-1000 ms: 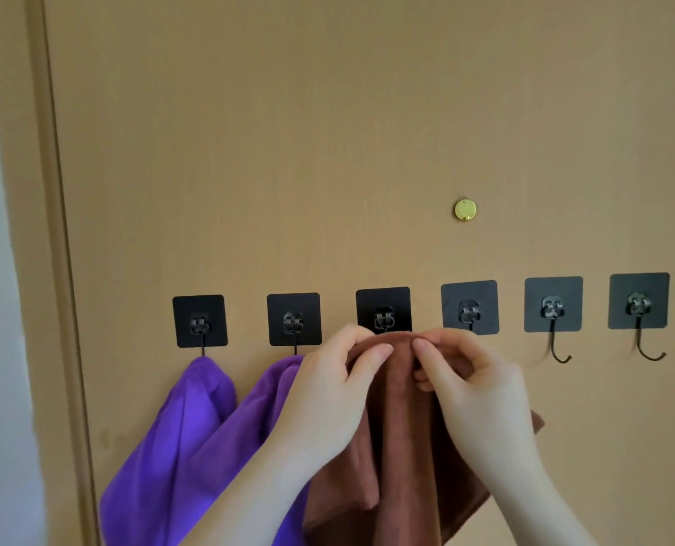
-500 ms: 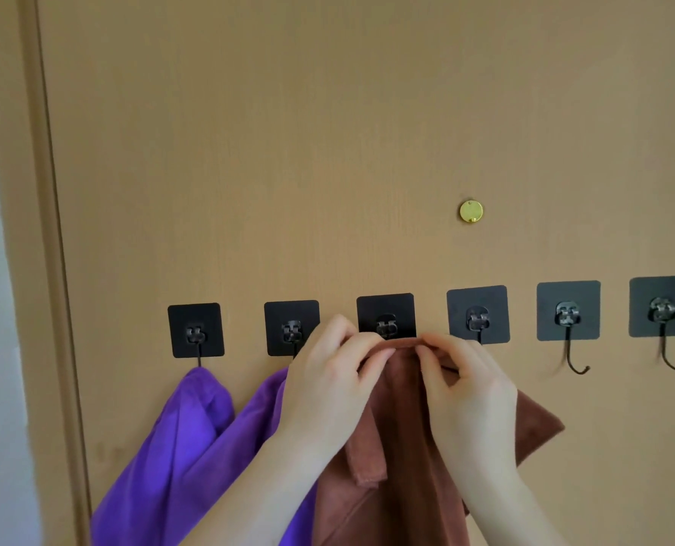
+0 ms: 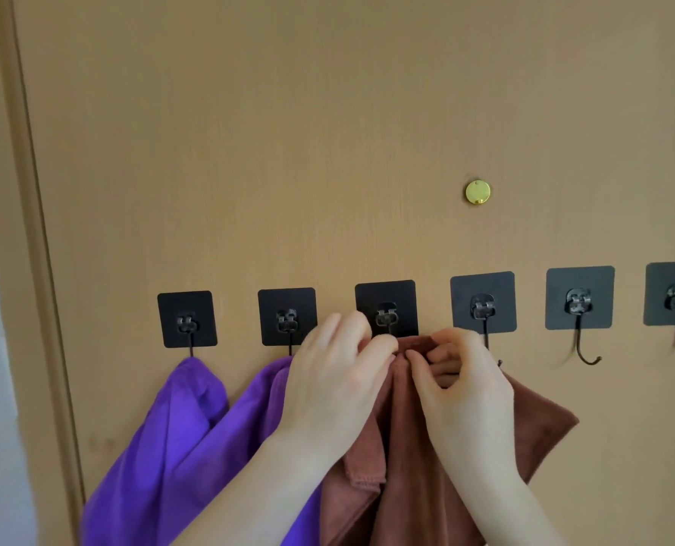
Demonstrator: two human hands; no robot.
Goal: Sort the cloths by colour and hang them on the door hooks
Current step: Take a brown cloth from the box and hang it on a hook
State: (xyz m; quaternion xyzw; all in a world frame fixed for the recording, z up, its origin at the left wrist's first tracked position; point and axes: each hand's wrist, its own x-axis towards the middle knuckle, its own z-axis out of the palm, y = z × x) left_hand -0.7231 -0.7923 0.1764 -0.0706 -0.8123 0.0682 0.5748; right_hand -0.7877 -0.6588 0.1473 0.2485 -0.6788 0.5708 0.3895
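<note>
Both left hand [image 3: 335, 388] and right hand [image 3: 465, 392] pinch the brown cloth [image 3: 406, 486] in curled fingers [image 3: 383, 344].

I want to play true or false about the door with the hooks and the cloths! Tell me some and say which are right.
1. Two purple cloths hang from the two leftmost hooks. True.
2. The left hand and the right hand both pinch the brown cloth. True.
3. The brown cloth is held under the leftmost hook. False: it is under the third hook.
4. The gold disc sits below the hooks. False: it sits above them.
</note>
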